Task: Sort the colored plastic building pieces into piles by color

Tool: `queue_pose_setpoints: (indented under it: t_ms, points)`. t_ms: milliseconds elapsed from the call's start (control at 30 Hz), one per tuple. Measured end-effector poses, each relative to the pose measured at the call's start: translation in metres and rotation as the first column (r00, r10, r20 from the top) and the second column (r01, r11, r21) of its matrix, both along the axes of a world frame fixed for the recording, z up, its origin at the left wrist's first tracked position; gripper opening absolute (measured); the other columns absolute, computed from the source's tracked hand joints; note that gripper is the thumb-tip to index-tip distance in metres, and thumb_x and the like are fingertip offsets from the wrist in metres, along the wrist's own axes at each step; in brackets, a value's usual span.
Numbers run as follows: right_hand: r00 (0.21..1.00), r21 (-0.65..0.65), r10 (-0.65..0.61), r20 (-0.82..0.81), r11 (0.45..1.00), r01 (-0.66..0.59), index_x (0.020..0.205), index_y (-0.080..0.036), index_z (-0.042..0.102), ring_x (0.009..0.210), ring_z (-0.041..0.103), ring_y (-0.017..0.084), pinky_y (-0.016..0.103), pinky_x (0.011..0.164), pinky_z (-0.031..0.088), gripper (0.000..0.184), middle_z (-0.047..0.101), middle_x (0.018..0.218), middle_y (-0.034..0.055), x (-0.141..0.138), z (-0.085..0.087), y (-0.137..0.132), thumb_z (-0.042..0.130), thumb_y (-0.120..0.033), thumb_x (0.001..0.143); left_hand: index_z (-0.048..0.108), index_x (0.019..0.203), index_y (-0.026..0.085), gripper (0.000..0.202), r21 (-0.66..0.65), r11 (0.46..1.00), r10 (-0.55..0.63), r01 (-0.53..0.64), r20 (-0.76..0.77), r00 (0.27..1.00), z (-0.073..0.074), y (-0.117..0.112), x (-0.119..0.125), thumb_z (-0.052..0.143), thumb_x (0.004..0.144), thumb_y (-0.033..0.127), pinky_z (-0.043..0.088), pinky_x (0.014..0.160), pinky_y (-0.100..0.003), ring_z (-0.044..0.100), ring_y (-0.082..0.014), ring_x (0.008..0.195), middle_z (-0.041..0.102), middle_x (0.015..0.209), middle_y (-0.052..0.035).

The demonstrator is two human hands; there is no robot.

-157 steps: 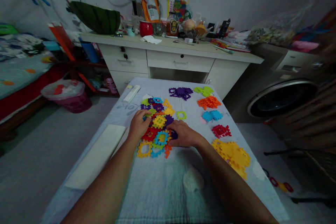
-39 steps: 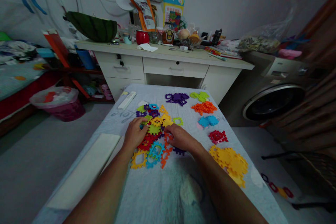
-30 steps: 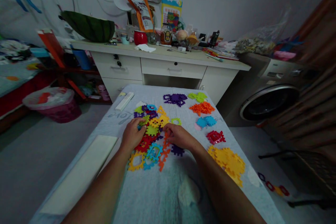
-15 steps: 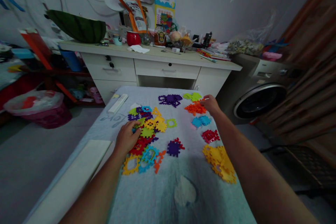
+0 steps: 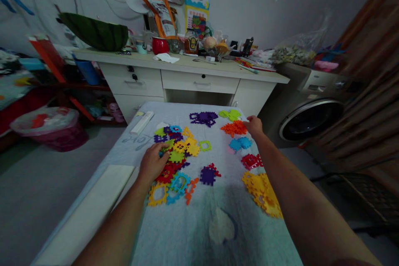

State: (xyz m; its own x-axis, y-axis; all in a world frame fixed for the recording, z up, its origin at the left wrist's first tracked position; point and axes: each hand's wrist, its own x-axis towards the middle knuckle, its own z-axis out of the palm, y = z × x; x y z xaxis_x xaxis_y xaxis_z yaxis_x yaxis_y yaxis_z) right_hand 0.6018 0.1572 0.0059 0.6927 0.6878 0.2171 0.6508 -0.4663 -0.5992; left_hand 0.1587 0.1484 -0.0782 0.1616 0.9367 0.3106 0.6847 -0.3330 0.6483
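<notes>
My left hand point(image 5: 152, 161) rests at the left edge of a mixed heap of notched plastic building pieces, thumb and forefinger apart around a bit of blue. In that heap lie lime, red, purple, blue and yellow pieces point(image 5: 192, 149). My right hand point(image 5: 254, 126) is just right of a pile of orange pieces point(image 5: 233, 128), fingers loosely bent, with nothing visible in them. Around it are piles of lime pieces point(image 5: 230, 114), blue pieces point(image 5: 240, 144), red pieces point(image 5: 251, 161) and yellow pieces point(image 5: 262, 191). Purple pieces point(image 5: 204, 118) lie at the far middle.
A purple square piece point(image 5: 208, 176) overlaps a red one mid-table. A lime frame piece point(image 5: 205, 146) lies beside the heap. A white bar-shaped object point(image 5: 142, 123) is at far left. Beyond stand a cluttered desk point(image 5: 174, 63) and a washing machine point(image 5: 299, 104).
My right hand has drawn back slightly rightward from the orange pile. My left hand stays at the mixed heap. The whole view has shifted a little.
</notes>
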Motion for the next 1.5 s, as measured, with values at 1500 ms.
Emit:
queue_pose_setpoints:
  t_ms: [1500]
  points:
    - [0.504, -0.361, 0.834, 0.227, 0.552, -0.752, 0.100, -0.019, 0.070, 0.105, 0.053, 0.029, 0.041, 0.088, 0.040, 0.022, 0.067, 0.109, 0.0130, -0.252, -0.010, -0.045, 0.050, -0.021, 0.092, 0.066, 0.098, 0.022, 0.022, -0.001, 0.992, 0.124, -0.127, 0.203, 0.971, 0.001, -0.001, 0.000, 0.057, 0.078, 0.028, 0.049, 0.095, -0.038, 0.063, -0.0224, 0.102, 0.067, 0.105, -0.0051]
